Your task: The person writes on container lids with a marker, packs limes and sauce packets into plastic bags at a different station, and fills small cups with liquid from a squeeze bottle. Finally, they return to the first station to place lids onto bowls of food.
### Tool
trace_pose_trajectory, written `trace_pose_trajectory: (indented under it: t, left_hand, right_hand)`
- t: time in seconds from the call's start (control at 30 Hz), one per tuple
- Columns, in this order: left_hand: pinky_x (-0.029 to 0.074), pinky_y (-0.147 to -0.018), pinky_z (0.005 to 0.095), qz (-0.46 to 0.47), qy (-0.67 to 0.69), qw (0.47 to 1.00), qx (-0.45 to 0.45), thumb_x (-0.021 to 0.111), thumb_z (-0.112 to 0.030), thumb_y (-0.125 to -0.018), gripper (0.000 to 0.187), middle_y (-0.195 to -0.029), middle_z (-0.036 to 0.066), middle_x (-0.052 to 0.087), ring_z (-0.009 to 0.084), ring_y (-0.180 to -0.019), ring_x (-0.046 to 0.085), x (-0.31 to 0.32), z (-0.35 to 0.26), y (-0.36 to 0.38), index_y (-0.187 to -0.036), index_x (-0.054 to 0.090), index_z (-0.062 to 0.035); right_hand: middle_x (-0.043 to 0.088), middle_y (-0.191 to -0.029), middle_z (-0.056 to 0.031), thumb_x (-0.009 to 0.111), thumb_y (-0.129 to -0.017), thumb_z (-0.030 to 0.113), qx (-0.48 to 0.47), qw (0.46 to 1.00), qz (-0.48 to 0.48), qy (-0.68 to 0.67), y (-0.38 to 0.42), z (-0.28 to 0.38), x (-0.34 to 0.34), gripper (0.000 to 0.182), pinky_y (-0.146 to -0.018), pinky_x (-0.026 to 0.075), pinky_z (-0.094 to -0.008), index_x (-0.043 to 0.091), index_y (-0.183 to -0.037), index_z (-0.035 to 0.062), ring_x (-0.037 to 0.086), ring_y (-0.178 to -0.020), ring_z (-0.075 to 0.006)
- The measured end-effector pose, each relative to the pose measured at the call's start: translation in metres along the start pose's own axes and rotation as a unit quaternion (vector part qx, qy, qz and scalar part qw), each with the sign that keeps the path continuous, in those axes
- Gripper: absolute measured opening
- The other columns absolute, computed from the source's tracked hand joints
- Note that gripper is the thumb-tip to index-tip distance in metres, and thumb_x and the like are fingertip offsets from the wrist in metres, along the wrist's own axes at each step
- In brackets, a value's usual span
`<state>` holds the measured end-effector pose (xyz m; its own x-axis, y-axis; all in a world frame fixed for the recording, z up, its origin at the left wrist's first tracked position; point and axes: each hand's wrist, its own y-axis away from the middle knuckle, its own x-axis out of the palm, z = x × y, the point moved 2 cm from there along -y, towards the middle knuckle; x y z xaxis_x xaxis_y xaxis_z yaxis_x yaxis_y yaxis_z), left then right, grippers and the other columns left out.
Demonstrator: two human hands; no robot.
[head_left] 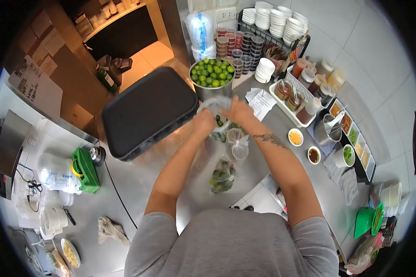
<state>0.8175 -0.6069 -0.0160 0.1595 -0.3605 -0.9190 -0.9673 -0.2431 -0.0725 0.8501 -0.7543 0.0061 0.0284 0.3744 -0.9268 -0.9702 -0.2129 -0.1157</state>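
Both of my hands meet over a steel counter (138,175), just in front of a metal bowl of green limes (212,74). My left hand (204,121) and my right hand (238,111) hold a clear plastic bag (217,107) open between them, with a few limes showing inside. Below my hands lie a knotted clear bag (236,143) and a filled bag of limes (223,176) on the counter.
A black tray-like lid (148,111) sits left of the bowl. At the right are sauce bottles (309,108), a metal pot (327,129), small sauce dishes (296,137) and condiment bins (353,136). Stacked white bowls (275,18) stand behind. A green tape dispenser (85,168) and a rag (111,229) lie left.
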Motion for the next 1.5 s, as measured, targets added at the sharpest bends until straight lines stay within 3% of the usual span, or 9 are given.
trace_pose_trajectory:
  t: [0.13, 0.33, 0.57, 0.67, 0.73, 0.87, 1.03, 1.3, 1.5]
  left_hand:
    - [0.053, -0.063, 0.0365, -0.024, 0.348, 0.937, -0.036, 0.046, -0.002, -0.079, 0.014, -0.087, 0.012, 0.064, 0.0274, -0.072, 0.064, 0.008, 0.033, -0.006, -0.087, 0.058, -0.0015]
    - [0.049, -0.065, 0.0393, 0.085, 0.768, 0.626, -0.106, 0.04, 0.003, -0.074, 0.021, -0.09, 0.009, 0.059, 0.0208, -0.078, 0.058, -0.046, 0.013, 0.007, -0.088, 0.051, -0.0072]
    - [0.048, -0.079, 0.0476, 0.017, 0.836, 0.548, -0.03, 0.039, -0.005, -0.078, 0.023, -0.109, 0.015, 0.057, 0.028, -0.1, 0.056, -0.13, -0.022, -0.085, -0.097, 0.053, -0.002]
    - [0.048, -0.078, 0.047, 0.002, 0.813, 0.582, -0.023, 0.042, -0.009, -0.079, 0.024, -0.107, 0.015, 0.058, 0.0282, -0.097, 0.058, -0.108, -0.02, -0.135, -0.099, 0.053, -0.0019]
    - [0.049, -0.077, 0.0437, 0.02, 0.549, 0.826, -0.13, 0.045, -0.013, -0.08, 0.024, -0.104, 0.017, 0.059, 0.0275, -0.093, 0.06, -0.069, -0.001, -0.156, -0.099, 0.052, -0.0004]
    - [0.045, -0.059, 0.04, -0.202, 0.359, 0.91, -0.053, 0.056, -0.015, -0.081, 0.02, -0.084, 0.012, 0.057, 0.0251, -0.071, 0.057, -0.046, 0.02, -0.165, -0.097, 0.051, -0.0042]
    - [0.039, -0.09, 0.0476, -0.299, 0.043, 0.925, 0.231, 0.056, -0.008, -0.077, 0.037, -0.115, 0.015, 0.051, 0.0353, -0.112, 0.046, -0.096, -0.021, -0.114, -0.113, 0.051, -0.0109]
    - [0.037, -0.091, 0.0528, 0.002, 0.062, 0.994, 0.094, 0.046, -0.007, -0.078, 0.049, -0.124, 0.017, 0.052, 0.0338, -0.117, 0.048, -0.057, 0.018, -0.188, -0.125, 0.044, -0.0207]
    - [0.039, -0.088, 0.0486, -0.177, 0.052, 0.975, 0.121, 0.053, -0.01, -0.078, 0.043, -0.112, 0.019, 0.053, 0.0365, -0.109, 0.05, -0.092, -0.007, -0.138, -0.12, 0.045, -0.0176]
  right_hand:
    - [0.064, -0.09, -0.0182, 0.062, -0.083, 0.022, 0.151, 0.931, 0.194, -0.269, -0.019, -0.031, 0.002, 0.03, -0.07, 0.054, -0.0416, 0.059, -0.099, -0.0038, 0.065, -0.083, -0.0293]
    - [0.063, -0.096, -0.0096, 0.052, -0.091, 0.014, 0.194, 0.573, 0.156, -0.781, 0.0, -0.025, -0.047, 0.019, -0.082, 0.05, -0.0441, 0.057, -0.104, 0.0018, 0.062, -0.086, -0.0226]
    - [0.06, -0.1, -0.0088, 0.043, -0.095, 0.016, 0.05, 0.481, 0.087, -0.871, -0.067, 0.032, -0.116, 0.024, -0.086, 0.048, -0.0413, 0.05, -0.111, -0.0008, 0.058, -0.092, -0.0215]
    - [0.059, -0.096, -0.0086, 0.046, -0.094, 0.02, 0.046, 0.538, 0.018, -0.841, -0.131, 0.02, -0.069, 0.024, -0.084, 0.049, -0.0404, 0.051, -0.11, 0.0031, 0.057, -0.087, -0.0212]
    - [0.057, -0.098, -0.0126, 0.051, -0.091, 0.023, 0.125, 0.773, 0.007, -0.621, -0.15, 0.002, -0.026, 0.021, -0.081, 0.048, -0.044, 0.048, -0.107, 0.0093, 0.058, -0.09, -0.0234]
    - [0.049, -0.112, -0.018, 0.059, -0.087, 0.027, 0.092, 0.935, -0.237, -0.248, -0.122, 0.006, -0.038, 0.047, -0.077, 0.047, -0.049, 0.034, -0.124, 0.0156, 0.058, -0.087, -0.034]
    - [0.041, -0.127, -0.0188, 0.059, -0.083, 0.037, -0.078, 0.971, -0.214, -0.076, -0.125, 0.012, -0.05, 0.035, -0.097, 0.035, -0.0478, 0.058, -0.114, 0.0196, 0.039, -0.118, -0.044]
    - [0.042, -0.126, -0.023, 0.056, -0.081, 0.044, -0.099, 0.98, -0.058, -0.161, -0.15, 0.019, -0.025, 0.043, -0.103, 0.03, -0.0456, 0.054, -0.12, 0.0259, 0.036, -0.122, -0.0438]
    - [0.027, -0.14, -0.0255, 0.055, -0.083, 0.055, -0.136, 0.946, -0.035, -0.291, -0.148, -0.006, -0.039, 0.043, -0.106, 0.028, -0.0433, 0.057, -0.12, 0.0327, 0.026, -0.132, -0.0402]
